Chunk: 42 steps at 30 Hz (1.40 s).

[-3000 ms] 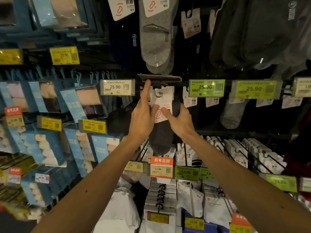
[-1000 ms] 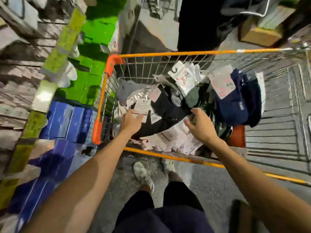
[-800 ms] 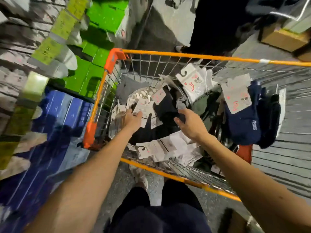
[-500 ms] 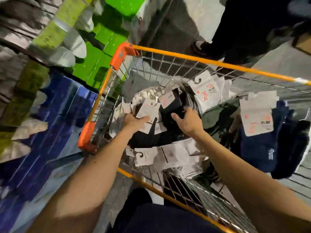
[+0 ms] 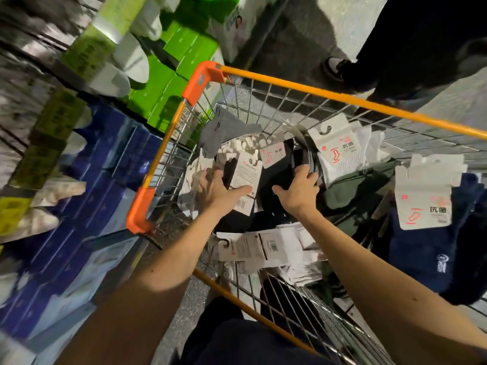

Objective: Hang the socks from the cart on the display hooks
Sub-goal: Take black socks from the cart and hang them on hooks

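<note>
- Store flooring of grey concrete lay under a wire cart [image 5: 342, 100] with an orange rim. Green boxes [image 5: 168, 83] and blue boxes [image 5: 110, 164] were blurred on shelving to its left.
- Another person's dark trouser legs and one shoe [image 5: 333, 69] stood just beyond the cart's far rim.
- Carded socks filled the basket: white socks [image 5: 342, 151] and a grey sock [image 5: 226, 130] near the back, an olive pair [image 5: 350, 188] to the right, and navy socks [image 5: 421, 248] draped at the right side.
- The person's left hand [image 5: 218, 191] gripped a white header card [image 5: 246, 172] on a dark pair, with the thumb beneath the card.
- The right hand [image 5: 300, 191] was close beside the left but not touching it. Its fingers were curled over black socks [image 5: 279, 172] in the middle of the heap.
- No display hooks were in view, and both hands were down inside the cart, so this looked like the picking-up step.
- Judging by the heap, many pairs were left to hang. How many already hung could not be told.
</note>
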{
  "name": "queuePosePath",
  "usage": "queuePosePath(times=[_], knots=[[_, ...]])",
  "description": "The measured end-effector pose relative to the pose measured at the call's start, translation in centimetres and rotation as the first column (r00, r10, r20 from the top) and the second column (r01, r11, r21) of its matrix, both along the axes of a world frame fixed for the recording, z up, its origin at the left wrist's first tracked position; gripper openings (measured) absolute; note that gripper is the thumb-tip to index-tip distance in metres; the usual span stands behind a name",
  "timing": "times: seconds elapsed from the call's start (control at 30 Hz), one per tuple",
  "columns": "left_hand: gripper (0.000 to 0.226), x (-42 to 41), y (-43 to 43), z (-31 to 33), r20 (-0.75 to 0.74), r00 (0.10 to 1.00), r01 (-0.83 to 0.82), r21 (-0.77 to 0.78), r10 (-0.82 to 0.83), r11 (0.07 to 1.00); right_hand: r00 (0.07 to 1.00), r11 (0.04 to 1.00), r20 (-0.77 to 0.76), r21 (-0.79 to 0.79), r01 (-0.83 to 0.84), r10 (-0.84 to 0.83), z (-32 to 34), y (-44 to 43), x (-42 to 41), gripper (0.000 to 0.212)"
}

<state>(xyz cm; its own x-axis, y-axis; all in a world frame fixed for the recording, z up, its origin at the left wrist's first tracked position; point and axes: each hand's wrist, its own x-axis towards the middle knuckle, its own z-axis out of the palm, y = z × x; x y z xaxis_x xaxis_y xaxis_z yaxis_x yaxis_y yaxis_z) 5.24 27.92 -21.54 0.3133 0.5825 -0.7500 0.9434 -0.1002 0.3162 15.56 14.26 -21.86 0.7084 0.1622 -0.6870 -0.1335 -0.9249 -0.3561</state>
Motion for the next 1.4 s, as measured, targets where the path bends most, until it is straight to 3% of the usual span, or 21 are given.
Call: queuePosePath(times=[0.1, 0.23, 0.37, 0.43, 0.5, 0.57, 0.63, 0.77, 0.9, 0.97, 1.03, 1.13, 1.2, 1.4], knots=[[0.078, -0.1, -0.5, -0.3, 0.116, 0.986, -0.105, -0.132, 0.12, 0.986, 0.999, 0.999, -0.032, 0.034, 0.036, -0.034, 0.4, -0.7, -0.1, 0.062], [0.077, -0.3, -1.0, 0.5, 0.19, 0.958, -0.19, -0.15, 0.217, 0.97, 0.998, 0.996, -0.058, 0.085, 0.003, 0.002, 1.3, -2.3, -0.5, 0.051], [0.1, -1.2, -0.8, 0.6, 0.09, 0.927, -0.325, -0.291, 0.364, 0.9, 0.992, 0.986, -0.031, 0.118, -0.119, 0.124, 2.7, -4.3, -1.4, 0.042], [0.102, -1.7, -0.4, 0.9, 0.065, 0.904, -0.372, -0.367, 0.422, 0.853, 0.953, 0.954, 0.045, 0.006, -0.299, 0.299, 3.4, -4.6, -1.6, 0.042], [0.077, -2.2, -0.2, 1.4, 0.088, 0.87, -0.411, -0.413, 0.485, 0.812, 0.833, 0.86, 0.213, -0.123, -0.496, 0.511, 4.0, -4.0, -1.3, 0.041], [0.048, -2.7, -0.3, 1.8, 0.116, 0.83, -0.457, -0.419, 0.546, 0.785, 0.754, 0.813, 0.339, -0.059, -0.579, 0.562, 4.0, -2.4, -0.4, 0.037], [0.048, -3.5, -0.4, 1.7, 0.139, 0.792, -0.5, -0.411, 0.594, 0.763, 0.787, 0.816, 0.291, 0.034, -0.577, 0.544, 3.1, -0.5, 1.1, 0.038], [0.031, -4.5, -0.5, 2.1, 0.185, 0.732, -0.551, -0.406, 0.655, 0.73, 0.933, 0.934, -0.038, 0.035, -0.356, 0.357, 0.4, 2.0, 3.2, 0.06], [0.032, -5.1, -0.3, 2.7, 0.249, 0.659, -0.587, -0.42, 0.71, 0.692, 0.941, 0.941, -0.039, -0.01, -0.338, 0.337, -0.8, 2.0, 2.4, 0.082], [0.026, -5.6, 0.1, 3.0, 0.291, 0.637, -0.588, -0.414, 0.713, 0.695, 0.97, 0.972, -0.063, 0.034, -0.234, 0.235, -1.1, 1.6, 2.5, 0.089], [0.022, -6.1, 0.3, 3.8, 0.324, 0.637, -0.565, -0.421, 0.7, 0.71, 0.985, 0.993, -0.128, 0.04, -0.113, 0.117, -1.2, 1.2, 2.8, 0.087], [0.023, -6.8, 0.6, 4.5, 0.345, 0.634, -0.55, -0.429, 0.693, 0.717, 0.979, 0.994, -0.195, 0.103, -0.046, 0.066, -1.4, 0.4, 2.8, 0.066], [0.028, -7.1, 0.6, 4.9, 0.362, 0.624, -0.552, -0.424, 0.693, 0.718, 0.98, 0.981, -0.175, 0.185, -0.062, 0.095, -1.4, 0.0, 2.8, 0.065], [0.026, -7.1, 0.7, 5.9, 0.405, 0.593, -0.571, -0.398, 0.696, 0.718, 0.891, 0.882, -0.014, 0.151, -0.446, 0.453, 0.0, 0.5, 2.1, 0.045]])
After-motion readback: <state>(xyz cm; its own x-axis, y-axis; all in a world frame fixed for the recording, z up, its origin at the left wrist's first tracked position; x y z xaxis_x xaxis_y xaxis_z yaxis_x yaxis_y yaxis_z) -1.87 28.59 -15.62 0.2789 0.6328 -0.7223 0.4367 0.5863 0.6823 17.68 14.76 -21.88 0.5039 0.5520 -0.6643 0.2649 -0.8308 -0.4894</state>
